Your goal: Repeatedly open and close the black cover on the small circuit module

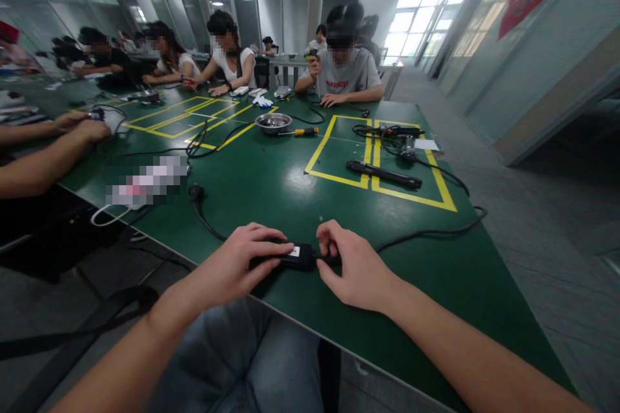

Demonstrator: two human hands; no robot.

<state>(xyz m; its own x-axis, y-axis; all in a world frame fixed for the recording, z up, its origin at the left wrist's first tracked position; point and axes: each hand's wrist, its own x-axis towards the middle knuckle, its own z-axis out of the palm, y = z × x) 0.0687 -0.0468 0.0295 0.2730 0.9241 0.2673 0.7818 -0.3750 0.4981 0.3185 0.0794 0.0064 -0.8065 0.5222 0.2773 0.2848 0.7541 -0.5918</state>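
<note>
A black power adapter (298, 257) with a white label lies near the front edge of the green table. My left hand (252, 255) is closed over it, thumb on the near side and fingers across the top. From beneath that hand a black cord runs left to a power plug (196, 193). My right hand (356, 264) hovers by the adapter's right end, its thumb and curled fingers apart on either side of a black cable (431, 232). That cable leads away to the right; part of it is hidden by the hand.
Within yellow tape on the table (271, 184) lie a black bar-shaped device (383, 174) and coiled cables (387, 132). Farther back are a metal bowl (272, 124) and a yellow-black screwdriver (305, 132). A blurred power strip (148, 182) is leftward. Another person's arms (53, 142) reach in at left; others sit opposite.
</note>
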